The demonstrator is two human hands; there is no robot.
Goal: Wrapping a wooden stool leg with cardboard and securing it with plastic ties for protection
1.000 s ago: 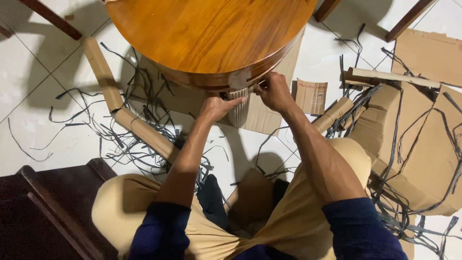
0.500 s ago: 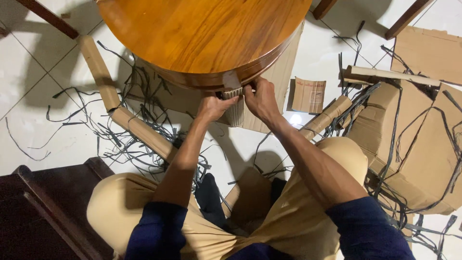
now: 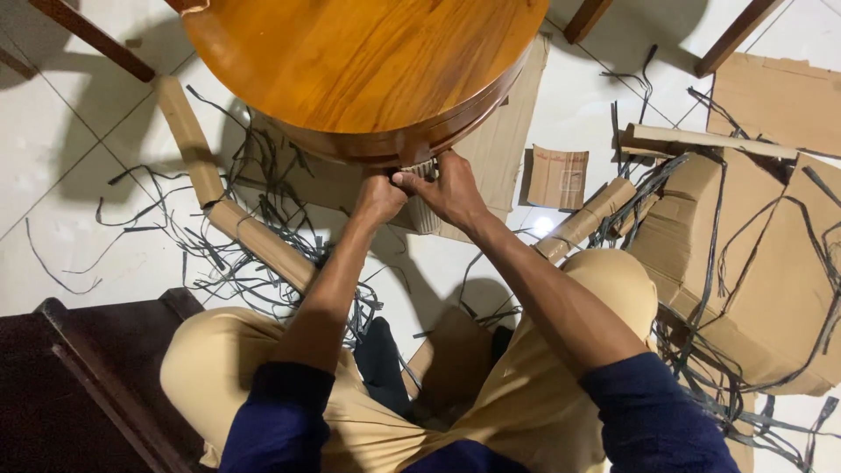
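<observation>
Fingers [image 3: 412, 180] of both hands wrapped around corrugated cardboard sleeve [image 3: 426, 215], under round wooden table [image 3: 368, 61]

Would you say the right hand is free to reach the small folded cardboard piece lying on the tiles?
Probably yes: the cardboard piece lies just right of the right hand, bare tile between.

I see a round table top [image 3: 368, 61] of glossy, smooth varnished wood at twelve o'clock. Under its rim the leg wrap [image 3: 425, 206] is ribbed, matt corrugated cardboard. At three o'clock the cardboard box [image 3: 771, 289] looks dull brown, crossed by black plastic straps [image 3: 701, 254], on shiny white floor tiles [image 3: 53, 149].
</observation>
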